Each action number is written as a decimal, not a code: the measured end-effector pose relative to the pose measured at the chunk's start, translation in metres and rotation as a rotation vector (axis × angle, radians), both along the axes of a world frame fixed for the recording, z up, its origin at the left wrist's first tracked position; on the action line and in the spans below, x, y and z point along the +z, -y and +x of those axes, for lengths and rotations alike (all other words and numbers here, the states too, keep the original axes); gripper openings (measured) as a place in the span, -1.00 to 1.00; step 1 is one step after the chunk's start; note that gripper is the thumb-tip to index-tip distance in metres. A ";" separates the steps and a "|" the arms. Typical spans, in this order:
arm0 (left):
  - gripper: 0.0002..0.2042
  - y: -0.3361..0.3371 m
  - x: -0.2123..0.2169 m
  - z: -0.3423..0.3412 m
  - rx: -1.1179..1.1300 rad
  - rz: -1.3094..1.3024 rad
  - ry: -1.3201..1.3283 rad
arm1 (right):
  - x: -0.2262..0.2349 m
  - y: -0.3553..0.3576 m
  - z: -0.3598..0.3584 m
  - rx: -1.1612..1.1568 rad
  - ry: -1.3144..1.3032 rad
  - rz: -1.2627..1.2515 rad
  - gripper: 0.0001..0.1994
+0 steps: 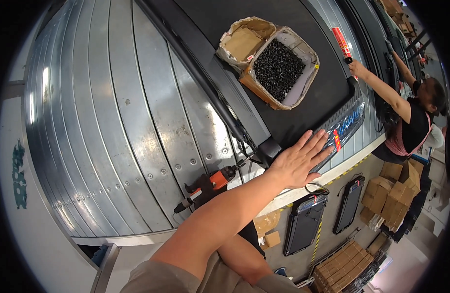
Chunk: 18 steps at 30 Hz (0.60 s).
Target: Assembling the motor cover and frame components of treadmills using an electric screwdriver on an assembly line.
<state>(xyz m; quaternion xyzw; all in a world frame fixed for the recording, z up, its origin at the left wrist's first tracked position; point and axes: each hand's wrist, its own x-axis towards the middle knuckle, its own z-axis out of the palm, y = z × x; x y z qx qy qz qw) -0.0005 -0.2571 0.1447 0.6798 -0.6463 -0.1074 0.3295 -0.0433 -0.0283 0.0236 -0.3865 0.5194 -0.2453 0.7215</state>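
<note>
Lying over a glossy, film-wrapped black panel (352,120), the left hand (299,163) splays its fingers; the right hand is hidden.

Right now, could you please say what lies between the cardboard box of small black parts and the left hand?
In the head view, only the flat black panel lies between the box and left hand.

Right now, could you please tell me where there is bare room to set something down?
The slatted metal surface is bare left of the black rail and orange screwdriver. A smaller patch of black panel lies between the carton of small black parts and the left hand. Around that hand and the screwdriver's tip, it is crowded.
</note>
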 end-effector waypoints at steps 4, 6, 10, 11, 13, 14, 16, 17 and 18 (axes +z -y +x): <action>-0.14 -0.004 0.001 0.011 -0.013 0.046 -0.019 | -0.016 -0.024 -0.004 0.010 -0.029 0.015 -0.60; -0.15 -0.005 -0.004 0.020 -0.010 -0.024 -0.069 | -0.025 -0.034 0.001 0.014 -0.031 0.019 -0.61; -0.30 -0.011 -0.019 0.056 0.166 -0.162 -0.403 | -0.046 -0.039 0.022 0.014 -0.022 0.007 -0.63; -0.40 -0.015 -0.025 0.069 0.274 -0.301 -0.609 | -0.051 -0.035 0.025 0.011 -0.023 -0.003 -0.64; -0.46 -0.025 -0.060 0.119 0.725 -0.431 -0.816 | -0.060 -0.023 0.043 -0.009 -0.023 -0.032 -0.65; -0.41 -0.013 -0.046 0.149 0.893 -0.296 -0.989 | -0.104 -0.019 0.042 -0.060 -0.017 -0.076 -0.65; -0.27 -0.051 -0.043 0.245 1.196 0.122 -1.069 | -0.026 -0.027 0.080 0.057 -0.181 0.081 -0.66; -0.27 -0.059 -0.052 0.280 1.135 0.205 -1.069 | -0.012 -0.025 0.089 0.044 -0.211 0.059 -0.62; -0.27 -0.059 -0.063 0.301 1.067 0.294 -1.064 | -0.022 -0.029 0.087 0.102 -0.270 -0.002 -0.64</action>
